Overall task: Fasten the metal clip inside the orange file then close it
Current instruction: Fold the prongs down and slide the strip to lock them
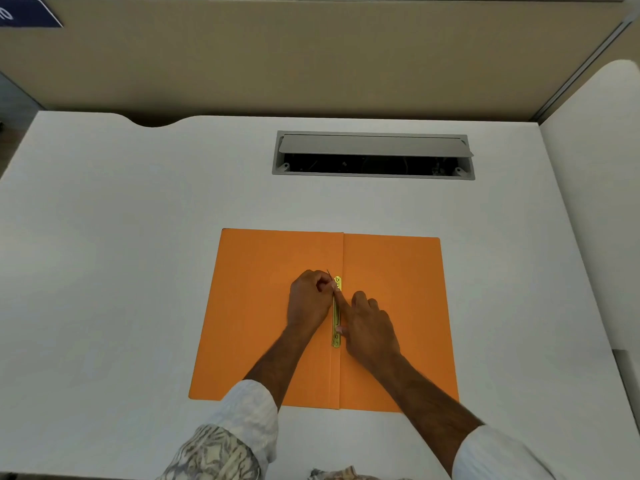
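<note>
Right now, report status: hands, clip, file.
Left hand pinching a thin prong at the top of the metal clip. Right hand pressing on the clip bar. Orange file open flat on the desk. Nothing obstructing.

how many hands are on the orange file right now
2: the left hand pinches the metal clip near its far end; the right hand presses along the clip's right side.

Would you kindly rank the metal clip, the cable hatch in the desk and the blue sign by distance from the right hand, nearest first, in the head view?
From the right hand:
1. Metal clip, touching its fingers, on the file's centre fold.
2. Cable hatch, farther back on the desk.
3. Blue sign, far top-left corner.
</note>
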`<control>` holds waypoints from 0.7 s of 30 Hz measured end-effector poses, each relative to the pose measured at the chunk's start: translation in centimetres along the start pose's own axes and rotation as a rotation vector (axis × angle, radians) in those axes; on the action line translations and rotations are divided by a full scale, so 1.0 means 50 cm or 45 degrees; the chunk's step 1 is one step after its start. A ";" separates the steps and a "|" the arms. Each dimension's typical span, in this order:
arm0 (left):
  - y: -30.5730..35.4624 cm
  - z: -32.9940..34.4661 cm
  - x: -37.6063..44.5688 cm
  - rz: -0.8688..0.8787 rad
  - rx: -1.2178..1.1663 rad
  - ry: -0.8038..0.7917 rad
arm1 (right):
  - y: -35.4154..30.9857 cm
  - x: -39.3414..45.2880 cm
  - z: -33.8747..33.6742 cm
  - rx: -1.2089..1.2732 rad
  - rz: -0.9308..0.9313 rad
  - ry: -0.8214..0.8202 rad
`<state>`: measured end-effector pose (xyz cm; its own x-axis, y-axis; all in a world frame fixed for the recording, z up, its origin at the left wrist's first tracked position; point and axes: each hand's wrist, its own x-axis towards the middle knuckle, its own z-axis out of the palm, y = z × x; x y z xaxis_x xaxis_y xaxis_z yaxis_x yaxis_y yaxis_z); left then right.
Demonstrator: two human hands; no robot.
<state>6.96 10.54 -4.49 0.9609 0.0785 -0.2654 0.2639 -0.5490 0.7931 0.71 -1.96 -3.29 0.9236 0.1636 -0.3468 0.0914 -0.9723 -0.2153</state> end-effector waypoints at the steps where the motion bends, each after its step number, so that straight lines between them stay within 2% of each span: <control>1: 0.002 0.000 0.004 -0.004 0.013 -0.005 | 0.000 0.002 -0.001 -0.001 0.000 -0.009; 7: 0.008 -0.002 0.020 -0.052 0.002 -0.031 | 0.001 0.009 -0.002 -0.019 0.013 -0.055; 21: 0.033 0.009 0.038 0.055 0.194 -0.143 | 0.000 0.007 -0.009 -0.015 0.035 -0.051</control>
<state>9.17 9.42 -3.91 0.9535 -0.0366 -0.2992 0.1987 -0.6703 0.7150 1.20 -1.97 -3.00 0.9102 0.1430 -0.3887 0.0707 -0.9784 -0.1942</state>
